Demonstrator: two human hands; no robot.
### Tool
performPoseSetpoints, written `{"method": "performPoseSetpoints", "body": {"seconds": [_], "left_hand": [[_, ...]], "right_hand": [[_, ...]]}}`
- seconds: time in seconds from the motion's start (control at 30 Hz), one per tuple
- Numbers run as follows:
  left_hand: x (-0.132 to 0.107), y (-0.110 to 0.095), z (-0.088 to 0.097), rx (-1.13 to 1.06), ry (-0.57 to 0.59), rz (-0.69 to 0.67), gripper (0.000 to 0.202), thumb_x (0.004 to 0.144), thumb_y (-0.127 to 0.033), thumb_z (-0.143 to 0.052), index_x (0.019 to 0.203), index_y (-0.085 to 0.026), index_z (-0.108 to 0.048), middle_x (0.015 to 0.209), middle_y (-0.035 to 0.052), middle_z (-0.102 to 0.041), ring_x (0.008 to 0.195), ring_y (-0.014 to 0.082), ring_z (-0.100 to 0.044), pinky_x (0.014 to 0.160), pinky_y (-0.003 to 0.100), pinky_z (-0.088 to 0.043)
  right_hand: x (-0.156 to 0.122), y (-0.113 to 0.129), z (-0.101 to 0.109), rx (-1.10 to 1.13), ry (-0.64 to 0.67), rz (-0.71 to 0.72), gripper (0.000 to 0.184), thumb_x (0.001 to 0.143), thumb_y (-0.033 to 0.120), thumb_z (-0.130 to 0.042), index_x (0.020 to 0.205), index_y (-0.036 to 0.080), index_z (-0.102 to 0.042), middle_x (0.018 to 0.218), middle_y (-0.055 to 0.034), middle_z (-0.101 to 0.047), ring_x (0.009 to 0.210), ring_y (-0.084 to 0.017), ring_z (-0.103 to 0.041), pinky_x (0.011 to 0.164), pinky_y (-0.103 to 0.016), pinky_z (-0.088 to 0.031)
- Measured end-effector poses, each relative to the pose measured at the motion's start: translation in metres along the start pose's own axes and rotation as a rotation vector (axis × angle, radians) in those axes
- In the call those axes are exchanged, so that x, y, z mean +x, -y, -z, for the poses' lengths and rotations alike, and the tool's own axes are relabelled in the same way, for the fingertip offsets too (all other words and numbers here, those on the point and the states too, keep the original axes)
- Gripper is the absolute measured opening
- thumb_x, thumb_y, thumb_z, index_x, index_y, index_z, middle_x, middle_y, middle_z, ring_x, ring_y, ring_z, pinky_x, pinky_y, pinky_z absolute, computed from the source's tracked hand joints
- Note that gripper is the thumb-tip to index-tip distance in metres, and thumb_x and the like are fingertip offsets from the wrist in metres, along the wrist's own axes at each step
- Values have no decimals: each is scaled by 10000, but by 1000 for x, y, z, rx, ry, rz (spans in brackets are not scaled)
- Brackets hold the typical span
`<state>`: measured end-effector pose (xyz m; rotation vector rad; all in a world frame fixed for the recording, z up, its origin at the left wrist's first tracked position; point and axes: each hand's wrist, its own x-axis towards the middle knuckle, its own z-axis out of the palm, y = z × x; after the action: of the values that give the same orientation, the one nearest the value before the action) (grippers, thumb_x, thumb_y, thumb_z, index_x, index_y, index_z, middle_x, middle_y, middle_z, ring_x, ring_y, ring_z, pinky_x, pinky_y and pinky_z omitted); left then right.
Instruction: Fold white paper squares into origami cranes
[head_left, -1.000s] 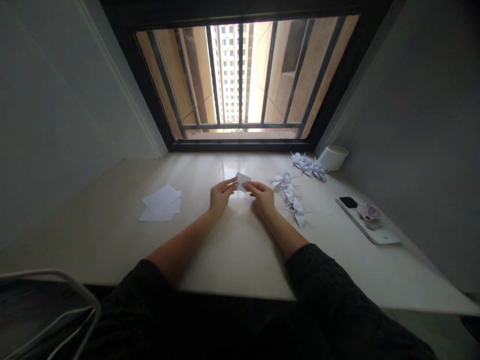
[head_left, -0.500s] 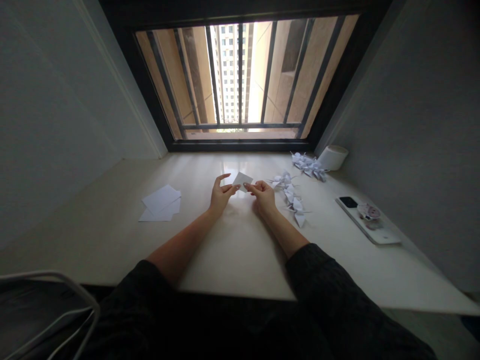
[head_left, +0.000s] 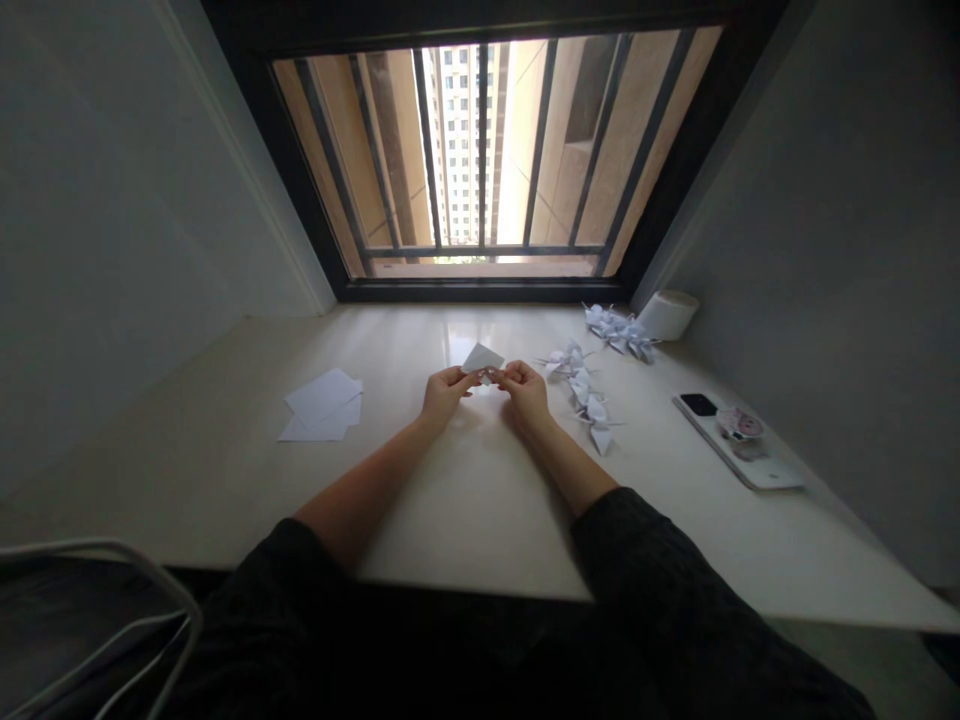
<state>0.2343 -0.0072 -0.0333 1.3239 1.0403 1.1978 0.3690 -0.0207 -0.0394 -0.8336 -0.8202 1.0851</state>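
A small folded piece of white paper (head_left: 482, 358) is held just above the pale table (head_left: 480, 500), near its middle. My left hand (head_left: 442, 393) pinches the paper's left lower edge with closed fingers. My right hand (head_left: 526, 392) pinches its right lower edge, fingers curled in. The two hands nearly touch. Both forearms are bare, with dark sleeves pushed up near the table's front edge.
A stack of flat white sheets (head_left: 322, 407) lies to the left. Several folded paper cranes (head_left: 585, 392) trail to the right, more (head_left: 621, 333) by a white roll (head_left: 667, 313). A white tablet with a phone and a round item (head_left: 739, 438) lies far right. A barred window (head_left: 480, 160) is behind.
My left fingers, spread half a second ago, have closed on the paper again. Both hands drew closer together, and the paper tipped into a more pointed shape.
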Motion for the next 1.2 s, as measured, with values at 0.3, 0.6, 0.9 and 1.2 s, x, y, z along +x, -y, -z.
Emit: {"method": "performPoseSetpoints", "body": {"seconds": [0.3, 0.6, 0.9, 1.2], "left_hand": [[-1, -6, -2, 45, -28, 5, 319, 645, -469, -690, 722, -160, -699, 741, 63, -693, 781, 201, -642, 605, 254, -422], [-3, -8, -3, 63, 41, 28, 352, 706, -489, -612, 721, -153, -718, 815, 111, -716, 859, 250, -649, 662, 307, -437], [0, -4, -1, 28, 94, 18, 343, 708, -455, -603, 764, -142, -730, 849, 126, -719, 878, 257, -644, 678, 321, -451], [-2, -5, 0, 83, 156, -32, 387, 767, -496, -552, 843, -151, -708, 889, 112, -715, 858, 232, -659, 652, 288, -443]], "right_hand": [[-1, 3, -3, -23, -45, 20, 398, 495, 369, -797, 599, 206, -448, 549, 59, -560, 546, -103, -518, 545, -238, -386], [3, 4, 2, -88, -145, -23, 419, 483, 414, -785, 612, 205, -446, 560, 60, -529, 534, -97, -515, 497, -225, -366], [4, 3, 2, -109, -175, -9, 399, 501, 430, -760, 607, 207, -446, 528, 70, -478, 497, -86, -460, 479, -226, -350], [9, -2, 8, -236, -111, 118, 279, 607, 409, -708, 671, 207, -527, 549, 53, -533, 526, -108, -484, 526, -238, -384]]}}
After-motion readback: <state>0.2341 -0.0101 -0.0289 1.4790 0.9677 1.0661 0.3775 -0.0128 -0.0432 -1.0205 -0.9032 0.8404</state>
